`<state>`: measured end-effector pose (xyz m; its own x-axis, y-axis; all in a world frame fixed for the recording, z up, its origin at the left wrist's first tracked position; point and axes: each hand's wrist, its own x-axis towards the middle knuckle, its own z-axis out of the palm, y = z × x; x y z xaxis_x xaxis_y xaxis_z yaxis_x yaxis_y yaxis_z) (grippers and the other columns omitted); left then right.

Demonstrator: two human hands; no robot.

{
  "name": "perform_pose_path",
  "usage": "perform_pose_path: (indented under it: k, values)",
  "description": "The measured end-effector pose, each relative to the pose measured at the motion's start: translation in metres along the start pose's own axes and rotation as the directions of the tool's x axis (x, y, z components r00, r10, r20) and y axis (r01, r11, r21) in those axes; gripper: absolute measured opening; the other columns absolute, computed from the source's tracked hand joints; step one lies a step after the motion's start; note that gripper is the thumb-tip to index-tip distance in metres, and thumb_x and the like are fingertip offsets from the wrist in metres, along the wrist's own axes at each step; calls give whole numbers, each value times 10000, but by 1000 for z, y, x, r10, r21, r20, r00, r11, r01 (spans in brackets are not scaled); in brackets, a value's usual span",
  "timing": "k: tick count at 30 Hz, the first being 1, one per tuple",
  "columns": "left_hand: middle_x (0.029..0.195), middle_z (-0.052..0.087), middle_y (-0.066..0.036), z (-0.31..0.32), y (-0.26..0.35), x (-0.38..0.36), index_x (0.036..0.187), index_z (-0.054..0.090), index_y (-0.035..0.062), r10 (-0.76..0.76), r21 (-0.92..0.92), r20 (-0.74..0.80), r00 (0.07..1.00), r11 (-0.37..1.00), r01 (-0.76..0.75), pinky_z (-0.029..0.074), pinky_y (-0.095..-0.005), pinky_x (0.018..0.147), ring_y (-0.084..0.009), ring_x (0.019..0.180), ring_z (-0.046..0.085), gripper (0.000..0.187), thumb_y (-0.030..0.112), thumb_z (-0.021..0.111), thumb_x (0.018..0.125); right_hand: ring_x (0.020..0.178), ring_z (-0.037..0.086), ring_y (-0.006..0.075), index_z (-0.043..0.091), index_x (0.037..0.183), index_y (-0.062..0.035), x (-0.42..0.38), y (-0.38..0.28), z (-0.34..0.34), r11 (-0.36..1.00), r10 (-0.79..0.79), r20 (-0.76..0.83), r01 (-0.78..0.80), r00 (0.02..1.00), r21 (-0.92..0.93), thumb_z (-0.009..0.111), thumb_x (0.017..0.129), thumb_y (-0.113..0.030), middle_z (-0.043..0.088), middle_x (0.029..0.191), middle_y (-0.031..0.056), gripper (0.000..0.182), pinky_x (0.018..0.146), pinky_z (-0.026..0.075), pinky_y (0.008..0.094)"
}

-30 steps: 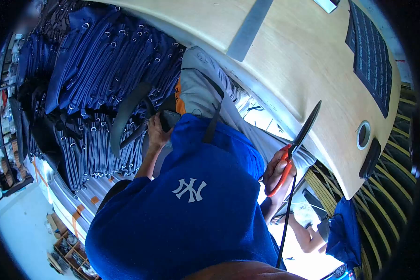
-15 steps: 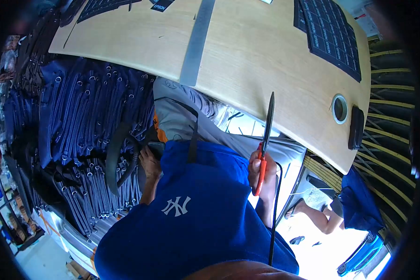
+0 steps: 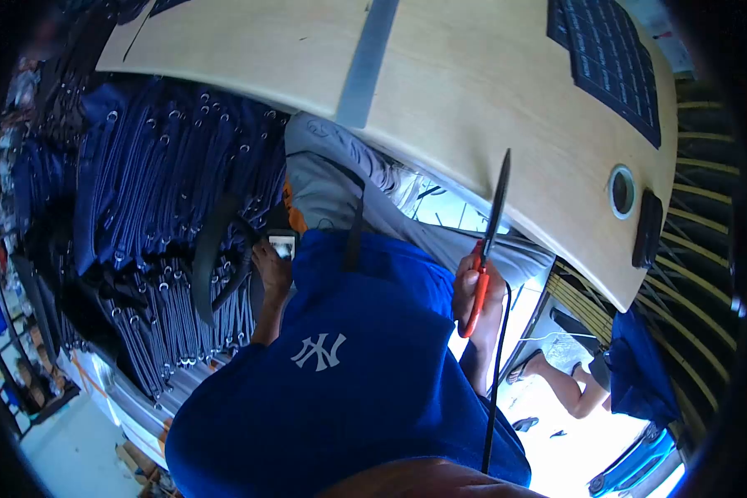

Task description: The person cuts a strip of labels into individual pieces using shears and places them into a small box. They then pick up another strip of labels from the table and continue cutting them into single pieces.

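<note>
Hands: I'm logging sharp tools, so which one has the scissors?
The right hand, closed around the red-handled scissors; the left hand instead holds a small device with a lit screen.

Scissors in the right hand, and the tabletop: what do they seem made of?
The scissors have dark, satin blades, likely steel, judging by their sheen; the smooth, evenly red handles look plastic or plastic-coated. The tabletop seems wood or wood-look laminate, from its pale beige, smooth surface; which stays open.
</note>
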<state>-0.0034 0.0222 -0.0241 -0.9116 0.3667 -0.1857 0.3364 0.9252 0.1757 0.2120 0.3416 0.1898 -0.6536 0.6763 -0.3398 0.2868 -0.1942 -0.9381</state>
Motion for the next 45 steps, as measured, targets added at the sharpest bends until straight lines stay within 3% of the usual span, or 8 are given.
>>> perform_pose_path:
  k: [3, 5, 18, 20, 27, 30, 32, 45]
  values:
    - [1247, 369, -324, -16, 27, 8, 1304, 293, -136, -130, -54, -66, 989, 990, 127, 317, -531, 994, -486, 1149, 385, 959, 442, 747, 687, 449, 383, 24, 467, 787, -54, 0, -3, 4, 1000, 17, -4, -17, 1000, 16, 525, 905, -470, 398, 551, -64, 437, 408, 263, 197]
    - [1247, 367, -328, -14, 29, 15, 1310, 293, -132, -125, -65, -79, 989, 991, 120, 325, -534, 989, -483, 1150, 386, 977, 455, 754, 679, 409, 327, 18, 439, 753, -64, 3, -3, 10, 994, -16, -73, 8, 997, -107, 481, 818, -678, 359, 524, -67, 619, 361, 219, 191]
    - [1205, 405, -300, -8, 27, 11, 1272, 346, -111, -111, -152, -165, 980, 985, 86, 324, -530, 988, -459, 1136, 394, 947, 428, 798, 639, 390, 312, 17, 434, 766, -61, 4, -1, 13, 996, 1, -31, -4, 1000, -86, 489, 832, -651, 342, 515, -69, 597, 345, 207, 187]
    - [1199, 410, -298, -6, 25, 13, 1273, 347, -112, -126, -150, -142, 982, 983, 104, 321, -535, 988, -457, 1139, 391, 951, 427, 799, 632, 465, 380, 29, 462, 787, -54, 3, -4, 10, 999, 46, 31, -45, 998, -13, 536, 902, -460, 407, 576, -56, 429, 414, 272, 200]
    - [1206, 403, -285, -5, 28, 21, 1258, 357, -112, -155, -44, -102, 983, 987, 151, 312, -542, 998, -452, 1136, 392, 937, 405, 795, 610, 386, 302, 15, 437, 787, -57, 5, -6, 17, 998, 28, -34, -30, 999, -53, 516, 815, -652, 335, 516, -76, 601, 346, 194, 189]
    - [1201, 406, -274, 0, 26, 23, 1252, 368, -97, -167, -20, -104, 981, 986, 166, 330, -548, 982, -460, 1121, 402, 923, 405, 795, 605, 388, 302, 13, 438, 787, -53, 6, -6, 16, 999, 40, -12, -40, 999, -34, 516, 819, -645, 339, 516, -75, 598, 348, 194, 187]
    - [1200, 406, -270, -2, 29, 23, 1253, 370, -91, -190, -21, -83, 978, 982, 189, 339, -559, 969, -462, 1121, 401, 925, 406, 796, 600, 425, 374, 20, 454, 791, -46, 7, 5, 10, 996, -65, 28, 67, 997, -64, 527, 916, -431, 402, 547, -59, 412, 384, 263, 188]
    - [1298, 333, -296, -16, 40, 27, 1350, 246, -81, -276, -74, 20, 961, 958, 276, 363, -608, 939, -496, 1201, 338, 1038, 468, 774, 645, 405, 378, 16, 456, 774, -46, 6, 0, 21, 1000, -14, 5, 14, 1000, -7, 540, 922, -388, 416, 542, -54, 382, 361, 250, 179]
